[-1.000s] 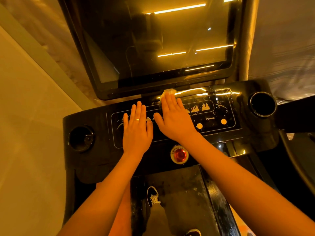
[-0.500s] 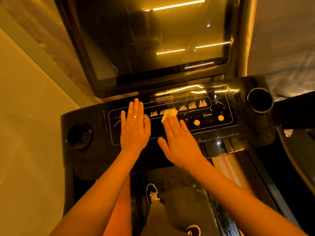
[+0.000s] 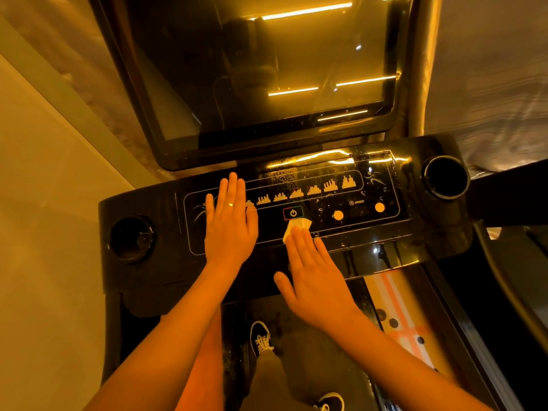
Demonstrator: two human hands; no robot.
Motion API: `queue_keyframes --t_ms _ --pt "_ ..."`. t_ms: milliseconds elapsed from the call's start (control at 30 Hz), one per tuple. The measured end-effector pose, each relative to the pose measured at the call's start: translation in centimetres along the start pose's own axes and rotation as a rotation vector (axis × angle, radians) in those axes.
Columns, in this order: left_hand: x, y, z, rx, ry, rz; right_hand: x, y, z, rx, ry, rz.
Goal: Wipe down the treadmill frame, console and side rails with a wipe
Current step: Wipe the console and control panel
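left hand [image 3: 229,229] is resting flat and empty on the console [image 3: 415,185], right hand [image 3: 314,280] is pressing one wipe [image 3: 299,225] with straight fingers [image 3: 308,247]. Two cup holders [image 3: 132,237] [image 3: 446,177], two orange buttons [image 3: 338,215] [image 3: 380,207], one "SPEED" label [image 3: 357,202].

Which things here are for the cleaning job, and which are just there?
For the job:
- wipe, pressed under the right hand
- console, which the wipe lies on
- left hand, flat on the console
- screen

Just there:
- shoe down below
- ring on a finger
- orange stripes below the console
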State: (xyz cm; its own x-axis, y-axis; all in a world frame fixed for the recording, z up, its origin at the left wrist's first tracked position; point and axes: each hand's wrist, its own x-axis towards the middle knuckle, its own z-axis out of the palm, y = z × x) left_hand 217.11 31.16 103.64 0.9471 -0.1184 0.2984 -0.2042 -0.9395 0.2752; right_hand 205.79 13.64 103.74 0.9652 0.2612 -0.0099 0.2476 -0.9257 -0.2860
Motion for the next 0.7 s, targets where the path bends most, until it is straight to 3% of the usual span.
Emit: queue_keyframes --t_ms 367,700 --pt "0.0 0.0 0.0 0.011 -0.012 0.002 13.8 1.9 -5.3 -0.003 0.124 0.009" --pt "0.0 -0.2 0.2 0.008 0.000 0.007 2.7 1.5 -1.4 -0.007 0.047 -0.026"
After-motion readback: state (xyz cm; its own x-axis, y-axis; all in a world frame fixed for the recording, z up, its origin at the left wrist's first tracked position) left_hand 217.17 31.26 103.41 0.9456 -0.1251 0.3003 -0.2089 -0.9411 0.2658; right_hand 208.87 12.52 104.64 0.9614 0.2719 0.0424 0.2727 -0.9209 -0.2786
